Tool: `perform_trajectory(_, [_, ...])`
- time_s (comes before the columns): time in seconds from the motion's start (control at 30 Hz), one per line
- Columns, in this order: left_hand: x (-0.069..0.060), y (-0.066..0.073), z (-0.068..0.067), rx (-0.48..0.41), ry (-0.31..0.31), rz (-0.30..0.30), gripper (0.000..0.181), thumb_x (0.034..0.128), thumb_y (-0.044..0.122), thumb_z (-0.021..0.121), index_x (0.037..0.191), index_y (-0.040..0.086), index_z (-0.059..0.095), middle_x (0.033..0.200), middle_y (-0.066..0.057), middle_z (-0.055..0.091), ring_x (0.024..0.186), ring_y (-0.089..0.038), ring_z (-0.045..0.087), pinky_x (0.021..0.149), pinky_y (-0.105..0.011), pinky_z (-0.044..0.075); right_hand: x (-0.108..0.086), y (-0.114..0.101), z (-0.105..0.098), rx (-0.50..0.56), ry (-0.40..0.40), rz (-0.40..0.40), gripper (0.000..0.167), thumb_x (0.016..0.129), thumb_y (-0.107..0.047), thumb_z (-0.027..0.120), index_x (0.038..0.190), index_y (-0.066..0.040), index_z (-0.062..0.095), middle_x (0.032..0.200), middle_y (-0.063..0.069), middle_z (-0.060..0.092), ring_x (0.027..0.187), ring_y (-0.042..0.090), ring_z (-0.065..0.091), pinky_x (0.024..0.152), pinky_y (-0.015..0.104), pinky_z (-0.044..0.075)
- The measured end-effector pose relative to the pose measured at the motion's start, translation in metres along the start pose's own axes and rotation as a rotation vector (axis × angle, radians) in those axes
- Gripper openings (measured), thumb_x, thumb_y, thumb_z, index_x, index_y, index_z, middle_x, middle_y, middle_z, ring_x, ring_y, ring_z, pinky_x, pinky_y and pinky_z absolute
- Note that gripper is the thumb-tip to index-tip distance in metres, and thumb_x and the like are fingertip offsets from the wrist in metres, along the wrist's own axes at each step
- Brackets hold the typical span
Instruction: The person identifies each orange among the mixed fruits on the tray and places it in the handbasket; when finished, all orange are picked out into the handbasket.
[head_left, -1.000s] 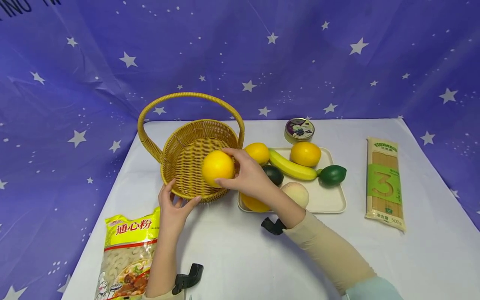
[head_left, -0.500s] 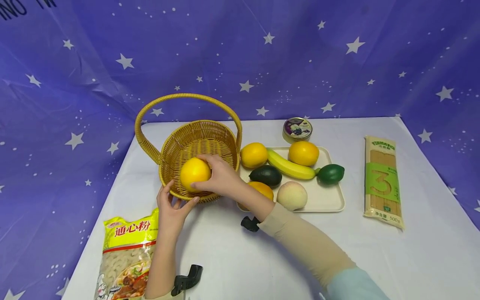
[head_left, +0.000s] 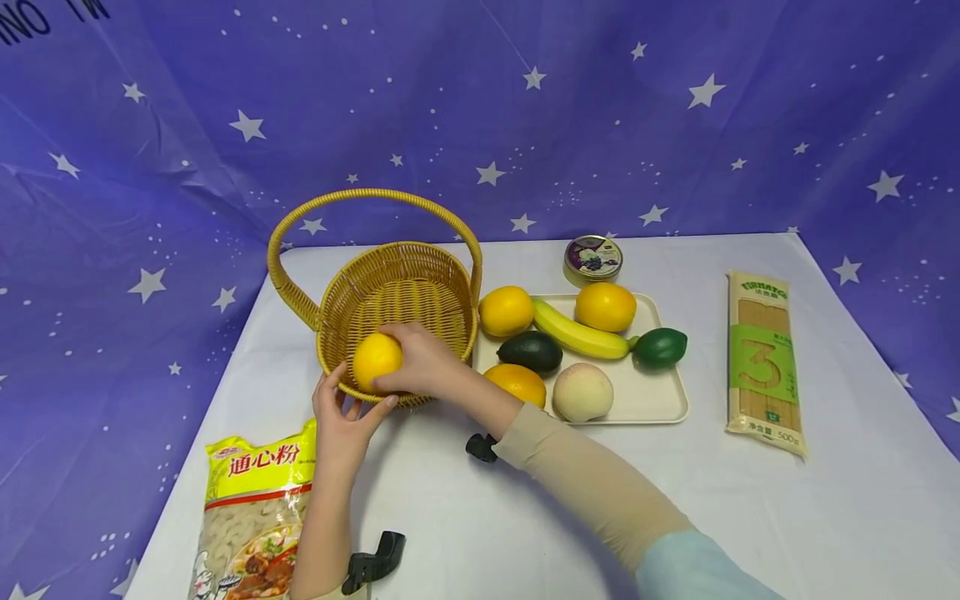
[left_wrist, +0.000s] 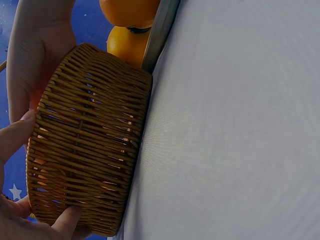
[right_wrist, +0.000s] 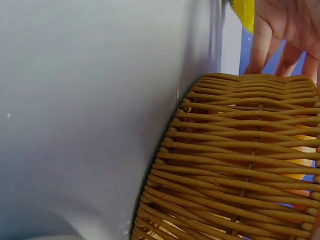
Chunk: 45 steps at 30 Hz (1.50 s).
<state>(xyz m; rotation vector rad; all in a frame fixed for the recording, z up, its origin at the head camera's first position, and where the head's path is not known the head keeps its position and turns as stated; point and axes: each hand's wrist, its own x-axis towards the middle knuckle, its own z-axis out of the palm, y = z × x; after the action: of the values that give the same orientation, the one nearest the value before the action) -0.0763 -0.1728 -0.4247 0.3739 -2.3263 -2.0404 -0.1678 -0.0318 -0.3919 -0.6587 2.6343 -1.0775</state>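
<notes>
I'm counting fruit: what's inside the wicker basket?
Inside the wicker basket is one yellow fruit, held by the right hand. Fruit and hand cover part of its floor; anything beneath them cannot be seen.

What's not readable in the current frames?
Head: the held fruit's right side, covered by the right hand; its underside faces away, so contact with the basket floor is unclear.
Head: the pasta bag's bottom, cut by the lower edge; its right side, behind the left forearm.
Head: the tin's fine print, too small.
Left wrist: the upper orange fruit, cut by the top edge.
</notes>
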Motion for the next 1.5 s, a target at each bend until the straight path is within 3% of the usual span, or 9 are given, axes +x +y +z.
perform_trajectory(0.23, [0.000,0.001,0.001,0.008,0.015,0.021,0.086,0.0866,0.009,0.073,0.153,0.012,0.018,0.157,-0.007,-0.010,0.143,-0.030,0.013,0.111,-0.039,0.033,-0.001,-0.001,0.003,-0.066,-0.027,0.025,0.078,0.074,-0.041,0.079,0.141,-0.016,0.048,0.121,0.008,0.052,0.090,0.016,0.057,0.068,0.028,0.052])
perform_trajectory(0.47, [0.000,0.000,0.002,-0.005,0.017,0.014,0.088,0.0863,0.009,0.073,0.153,0.012,0.017,0.157,-0.005,-0.011,0.143,-0.030,0.013,0.111,-0.039,0.032,-0.003,-0.002,0.003,-0.117,-0.068,0.043,0.077,0.079,-0.042,0.076,0.145,-0.019,0.044,0.130,0.009,0.050,0.092,0.019,0.059,0.068,0.029,0.054])
perform_trajectory(0.8, [0.003,-0.003,0.002,-0.022,0.003,0.015,0.090,0.0858,0.011,0.074,0.154,0.015,0.015,0.157,-0.002,-0.011,0.143,-0.030,0.015,0.110,-0.039,0.035,-0.012,0.000,-0.016,-0.089,-0.043,-0.003,0.067,0.085,-0.040,0.072,0.142,-0.014,0.047,0.139,0.007,0.048,0.112,0.020,0.055,0.089,0.034,0.052])
perform_trajectory(0.9, [0.004,-0.002,0.003,-0.020,0.009,0.016,0.090,0.0855,0.011,0.074,0.154,0.015,0.016,0.157,-0.002,-0.011,0.143,-0.030,0.016,0.110,-0.039,0.034,-0.017,0.002,-0.029,-0.057,-0.019,-0.018,0.066,0.086,-0.040,0.071,0.143,-0.015,0.048,0.142,0.005,0.047,0.119,0.020,0.052,0.096,0.036,0.049])
perform_trajectory(1.1, [0.003,-0.001,0.002,-0.005,0.008,0.001,0.092,0.0854,0.011,0.074,0.154,0.015,0.014,0.157,-0.003,-0.012,0.143,-0.031,0.015,0.110,-0.040,0.034,-0.034,0.008,-0.066,0.055,0.037,-0.018,0.064,0.087,-0.044,0.069,0.142,-0.020,0.049,0.141,0.000,0.049,0.109,0.018,0.056,0.090,0.032,0.052])
perform_trajectory(1.27, [0.002,-0.001,0.001,-0.016,0.004,-0.018,0.092,0.0856,0.010,0.074,0.154,0.017,0.014,0.157,0.000,-0.013,0.143,-0.030,0.016,0.109,-0.039,0.035,-0.053,0.021,-0.102,0.170,0.104,0.040,0.064,0.085,-0.048,0.071,0.141,-0.025,0.049,0.139,-0.003,0.050,0.109,0.021,0.058,0.090,0.034,0.052])
perform_trajectory(1.5, [0.001,-0.001,0.001,-0.019,0.006,-0.036,0.091,0.0862,0.012,0.074,0.155,0.019,0.014,0.157,0.001,-0.015,0.143,-0.029,0.016,0.107,-0.038,0.038,-0.080,0.056,-0.152,0.245,0.252,0.157,0.068,0.083,-0.050,0.072,0.143,-0.027,0.047,0.138,0.000,0.051,0.112,0.022,0.058,0.092,0.041,0.052])
